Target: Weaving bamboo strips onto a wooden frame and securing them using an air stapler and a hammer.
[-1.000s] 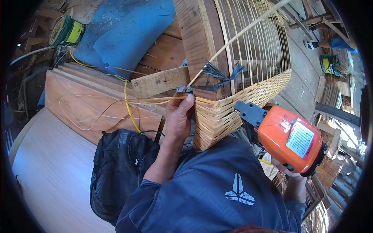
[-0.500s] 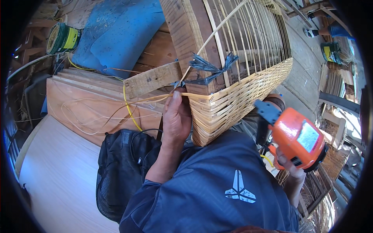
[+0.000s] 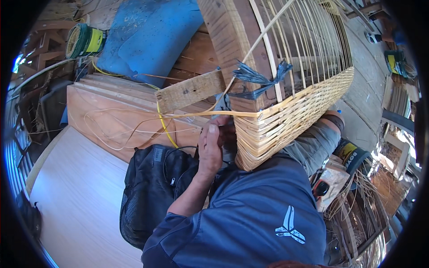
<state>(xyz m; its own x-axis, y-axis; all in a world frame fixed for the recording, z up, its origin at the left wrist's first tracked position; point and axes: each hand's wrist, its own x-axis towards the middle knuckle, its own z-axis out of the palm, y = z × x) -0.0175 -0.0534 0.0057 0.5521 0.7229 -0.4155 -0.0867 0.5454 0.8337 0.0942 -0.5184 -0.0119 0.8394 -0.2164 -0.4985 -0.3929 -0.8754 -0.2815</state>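
Observation:
A woven basket (image 3: 286, 118) of pale split cane rests against a wooden block form (image 3: 232, 49), its corner pointing toward me. My left hand (image 3: 211, 149) is beside that corner, thumb raised and fingers loosely bent toward the weave. The fingertips sit in shade, and I see nothing held in them. Just above the hand, a long cane strip (image 3: 196, 114) runs left from the basket's rim, apart from the thumb. Dark blue plastic ties (image 3: 261, 78) bind the upright stakes near the corner. My right hand is out of sight.
A short wooden plank (image 3: 192, 91) juts from the form. Left lie a black bag (image 3: 154, 201), a pale board (image 3: 80, 192), a yellow hose (image 3: 167, 131) and a blue sheet (image 3: 149, 40). A pale box-like object (image 3: 333, 181) and cane scraps (image 3: 362, 196) are at right.
The orange power tool and my right hand have left the view at the lower right. My left hand has come down off the cane strip. The whole scene has shifted rightward.

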